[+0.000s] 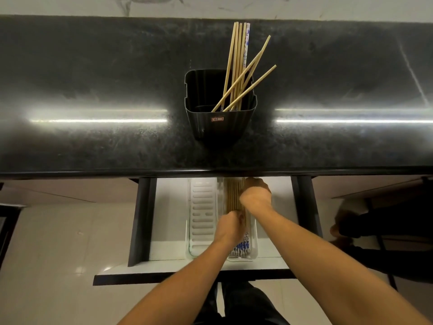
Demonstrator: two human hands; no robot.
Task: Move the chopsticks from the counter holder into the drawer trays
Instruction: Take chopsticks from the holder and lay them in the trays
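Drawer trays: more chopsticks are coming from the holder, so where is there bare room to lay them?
The left tray lies bare, bordered by the drawer's white floor and the right tray. The right tray is crowded: chopsticks, the left hand and the right hand fill it.

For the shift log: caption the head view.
Left hand and right hand grip chopsticks in a drawer tray; more stand in the counter holder.

Counter edge (93, 171) overhangs the back of the drawer (168, 219) so you only get in from the front, and the right tray (254, 249) is jammed with chopsticks (232, 195) plus the left hand (230, 227) and right hand (255, 197), while the left tray (202, 207) sits wide open.
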